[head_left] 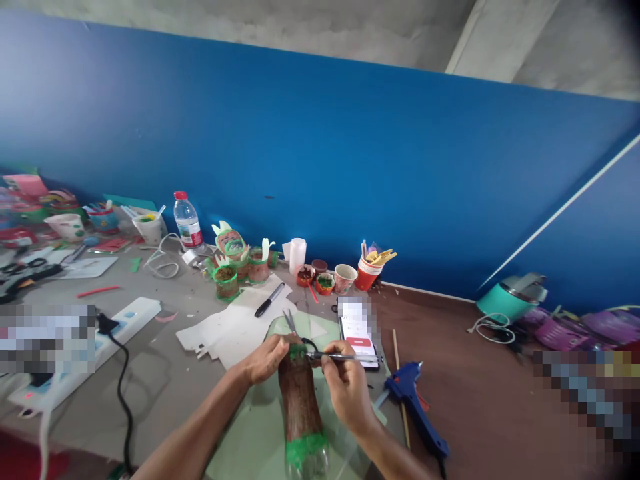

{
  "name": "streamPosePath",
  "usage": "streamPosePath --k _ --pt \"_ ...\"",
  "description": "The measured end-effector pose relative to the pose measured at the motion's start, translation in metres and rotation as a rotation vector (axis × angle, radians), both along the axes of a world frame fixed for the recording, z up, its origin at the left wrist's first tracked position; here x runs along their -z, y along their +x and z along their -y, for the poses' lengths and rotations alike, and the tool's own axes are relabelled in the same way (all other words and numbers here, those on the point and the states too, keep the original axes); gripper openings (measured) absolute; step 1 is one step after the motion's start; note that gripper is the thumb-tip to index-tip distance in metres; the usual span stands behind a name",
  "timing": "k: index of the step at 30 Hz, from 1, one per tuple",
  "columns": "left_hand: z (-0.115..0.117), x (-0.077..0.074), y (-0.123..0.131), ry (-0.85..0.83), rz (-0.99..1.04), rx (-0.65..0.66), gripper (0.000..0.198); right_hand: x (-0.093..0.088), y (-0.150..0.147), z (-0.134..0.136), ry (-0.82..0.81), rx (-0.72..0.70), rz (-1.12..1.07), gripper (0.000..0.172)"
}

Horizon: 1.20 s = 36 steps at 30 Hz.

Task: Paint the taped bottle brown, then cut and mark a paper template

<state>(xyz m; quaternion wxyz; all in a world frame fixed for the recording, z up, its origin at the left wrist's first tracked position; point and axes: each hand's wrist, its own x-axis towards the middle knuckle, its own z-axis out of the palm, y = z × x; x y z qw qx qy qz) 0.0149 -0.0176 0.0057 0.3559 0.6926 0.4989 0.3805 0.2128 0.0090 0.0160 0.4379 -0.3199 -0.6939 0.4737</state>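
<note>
A plastic bottle (301,400), covered in brown with green trim at both ends, lies lengthwise on a pale green sheet (250,440). My left hand (265,358) grips its far end, fingers wrapped round the green neck. My right hand (346,387) pinches a thin silvery tool (340,357), held level with its tip at the bottle's neck. Small scissors (290,321) lie just beyond the bottle.
A phone (357,333), blue glue gun (415,403) and thin wooden stick (399,373) lie to the right. White paper with a black marker (269,300), small decorated pots (227,280), cups, a water bottle (187,221) and a power strip (100,340) fill the table's left and back.
</note>
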Motion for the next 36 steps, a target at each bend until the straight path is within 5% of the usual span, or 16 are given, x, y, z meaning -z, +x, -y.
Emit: streamPosePath --k 16,36 --pt "-0.002 0.007 -0.001 0.010 0.025 -0.014 0.087 -0.003 0.000 -0.001 -0.032 -0.001 -0.006 0.014" --pt "0.000 -0.003 0.002 -0.014 -0.002 0.019 0.093 -0.002 0.000 -0.003 -0.054 -0.010 -0.009 0.013"
